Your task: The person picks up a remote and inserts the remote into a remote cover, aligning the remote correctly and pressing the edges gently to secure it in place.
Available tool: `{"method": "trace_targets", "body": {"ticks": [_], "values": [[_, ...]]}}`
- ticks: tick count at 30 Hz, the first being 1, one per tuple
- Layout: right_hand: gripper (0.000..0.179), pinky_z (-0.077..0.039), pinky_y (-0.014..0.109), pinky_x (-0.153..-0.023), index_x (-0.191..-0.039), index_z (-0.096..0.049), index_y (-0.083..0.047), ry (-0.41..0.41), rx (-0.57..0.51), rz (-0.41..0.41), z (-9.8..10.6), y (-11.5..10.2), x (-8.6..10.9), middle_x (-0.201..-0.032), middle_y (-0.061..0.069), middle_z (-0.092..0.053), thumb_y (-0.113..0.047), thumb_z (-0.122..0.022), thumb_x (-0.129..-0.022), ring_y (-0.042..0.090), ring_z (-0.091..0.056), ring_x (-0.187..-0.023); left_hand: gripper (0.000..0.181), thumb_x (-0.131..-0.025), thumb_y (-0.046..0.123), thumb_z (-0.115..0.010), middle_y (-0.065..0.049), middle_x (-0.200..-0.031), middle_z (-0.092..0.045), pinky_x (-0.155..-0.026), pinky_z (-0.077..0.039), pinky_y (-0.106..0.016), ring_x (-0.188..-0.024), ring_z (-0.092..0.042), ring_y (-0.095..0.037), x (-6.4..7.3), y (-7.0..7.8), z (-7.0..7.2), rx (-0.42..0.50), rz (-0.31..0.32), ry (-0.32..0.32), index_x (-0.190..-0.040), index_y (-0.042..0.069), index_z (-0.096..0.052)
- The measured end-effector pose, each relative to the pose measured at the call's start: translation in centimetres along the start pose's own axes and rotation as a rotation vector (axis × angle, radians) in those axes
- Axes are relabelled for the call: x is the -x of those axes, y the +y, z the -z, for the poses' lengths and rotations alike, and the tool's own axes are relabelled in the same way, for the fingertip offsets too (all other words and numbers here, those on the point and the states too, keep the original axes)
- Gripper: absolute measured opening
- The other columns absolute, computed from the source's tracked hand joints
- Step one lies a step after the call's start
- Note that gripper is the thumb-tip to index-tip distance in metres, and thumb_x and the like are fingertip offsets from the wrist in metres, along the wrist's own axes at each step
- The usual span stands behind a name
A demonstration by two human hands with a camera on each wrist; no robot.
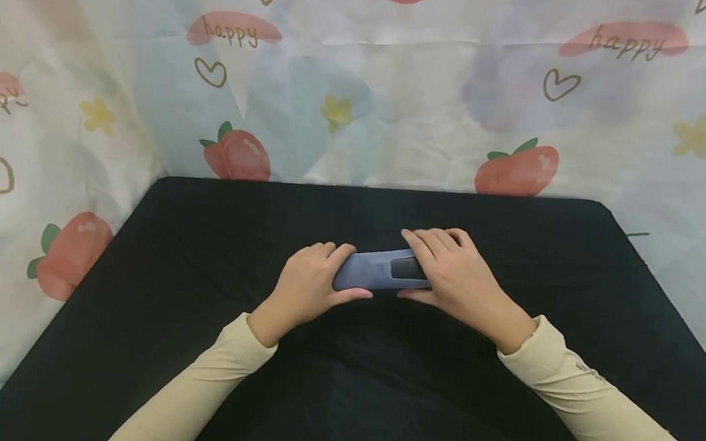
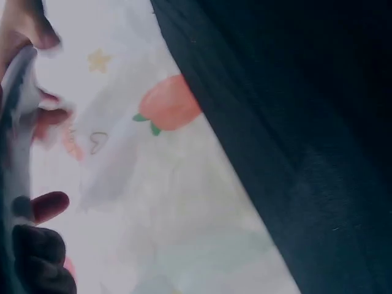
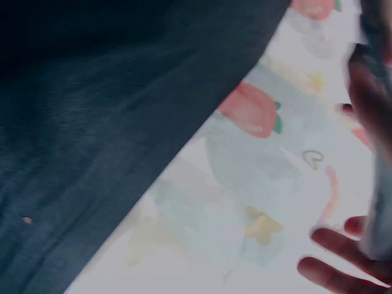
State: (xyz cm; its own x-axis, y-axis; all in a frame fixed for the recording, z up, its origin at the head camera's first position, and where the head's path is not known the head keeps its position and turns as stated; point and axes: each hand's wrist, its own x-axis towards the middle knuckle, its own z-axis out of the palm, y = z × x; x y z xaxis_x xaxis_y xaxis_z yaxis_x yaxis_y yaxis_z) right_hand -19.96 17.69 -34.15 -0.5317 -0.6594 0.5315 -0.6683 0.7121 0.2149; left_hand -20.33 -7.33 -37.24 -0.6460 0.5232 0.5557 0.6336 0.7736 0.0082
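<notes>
A: What are the hands on?

B: A long grey-blue case (image 1: pixel 380 271), lying crosswise near the middle of the black cloth (image 1: pixel 204 272). It has a dark window toward its right end. It may be a sleeve over something slim, but what sits inside does not show.

A: How do the hands stand?

B: The left hand (image 1: pixel 312 287) curls round the left end, thumb along the near edge and fingers over the far edge. The right hand (image 1: pixel 450 270) covers the right end, fingers laid over the top and the thumb tucked under the near side, so it pinches the case too. The hands are apart, each at its own end.

A: How would it handle?

B: It looks light, since both hands hold it with no strain. The matte skin looks like soft rubber, so it should give a little under the fingers and grip well rather than slide. Whatever fills it seems stiff, because the case stays straight between the two hands.

A: Where is it best taken?

B: By the long edges near either end, as now. The dark window is best left free of pressure.

A: Do the wrist views add anything?

B: Little. They show blurred fingertips, a grey edge and the printed backdrop (image 1: pixel 361 79).
</notes>
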Motion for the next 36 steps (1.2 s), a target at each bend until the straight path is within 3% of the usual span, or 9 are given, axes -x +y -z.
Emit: {"method": "trace_targets", "body": {"ticks": [3,5,9,13,18,30,36], "values": [[0.067,-0.047,0.044,-0.077,-0.101,-0.057,-0.001,0.032,0.017,0.006,-0.4,0.4,0.4,-0.088,0.011,-0.063,-0.031,-0.091,-0.052,0.026,-0.061,-0.082,0.066,-0.070,0.061,-0.071,-0.003,-0.085,-0.061,-0.065,-0.047,-0.028,-0.072,-0.055,-0.016,-0.2,-0.2,0.7,0.017,-0.035,-0.023,-0.112,0.012,-0.060],[0.061,-0.047,0.043,-0.075,-0.095,-0.056,-0.001,0.065,0.010,-0.012,-0.4,0.8,0.8,-0.083,0.011,-0.061,-0.023,-0.092,-0.051,0.026,-0.060,-0.077,0.064,-0.068,0.054,-0.076,-0.003,-0.089,-0.061,-0.071,-0.047,-0.032,-0.079,-0.057,-0.018,-0.3,-0.7,1.2,-0.034,-0.036,-0.031,-0.112,0.011,-0.059],[0.061,-0.047,0.044,-0.073,-0.094,-0.055,0.002,0.113,-0.008,-0.042,-0.4,1.4,1.4,-0.080,0.012,-0.057,-0.015,-0.092,-0.049,0.027,-0.058,-0.074,0.047,-0.065,0.030,-0.080,-0.005,-0.087,-0.061,-0.076,-0.044,-0.037,-0.081,-0.057,-0.021,-0.3,-1.7,1.6,-0.185,-0.039,-0.034,-0.100,0.009,-0.057],[0.060,-0.046,0.044,-0.073,-0.094,-0.055,0.002,0.117,-0.030,-0.043,-0.7,1.3,1.7,-0.078,0.012,-0.057,-0.013,-0.091,-0.049,0.026,-0.057,-0.073,0.031,-0.066,0.017,-0.071,-0.006,-0.077,-0.062,-0.074,-0.044,-0.036,-0.074,-0.057,-0.021,-0.2,-1.7,1.2,-0.235,-0.070,-0.047,-0.089,0.006,-0.054],[0.062,-0.047,0.043,-0.073,-0.095,-0.054,0.003,0.112,-0.046,-0.061,-1.1,0.6,2.0,-0.080,0.013,-0.058,-0.013,-0.092,-0.048,0.027,-0.058,-0.074,0.027,-0.065,0.014,-0.066,-0.006,-0.074,-0.061,-0.073,-0.044,-0.035,-0.072,-0.057,-0.021,-0.4,-1.1,0.5,-0.245,-0.048,-0.047,-0.086,0.006,-0.053],[0.060,-0.046,0.044,-0.073,-0.096,-0.054,0.005,0.134,-0.127,-0.141,-1.5,-0.4,1.8,-0.081,0.015,-0.059,-0.009,-0.091,-0.050,0.028,-0.058,-0.075,0.027,-0.060,0.016,-0.066,-0.005,-0.070,-0.061,-0.071,-0.044,-0.034,-0.066,-0.055,-0.020,-1.2,-0.1,0.1,-0.251,-0.060,0.037,-0.081,0.007,-0.053],[0.058,-0.046,0.044,-0.074,-0.096,-0.053,0.005,0.135,-0.151,-0.166,-1.7,-0.8,1.6,-0.081,0.015,-0.059,-0.008,-0.089,-0.052,0.028,-0.056,-0.075,0.024,-0.059,0.016,-0.065,-0.004,-0.065,-0.057,-0.069,-0.044,-0.034,-0.063,-0.052,-0.020,-1.5,0.2,-0.1,-0.270,-0.059,0.035,-0.077,0.007,-0.051]]}}
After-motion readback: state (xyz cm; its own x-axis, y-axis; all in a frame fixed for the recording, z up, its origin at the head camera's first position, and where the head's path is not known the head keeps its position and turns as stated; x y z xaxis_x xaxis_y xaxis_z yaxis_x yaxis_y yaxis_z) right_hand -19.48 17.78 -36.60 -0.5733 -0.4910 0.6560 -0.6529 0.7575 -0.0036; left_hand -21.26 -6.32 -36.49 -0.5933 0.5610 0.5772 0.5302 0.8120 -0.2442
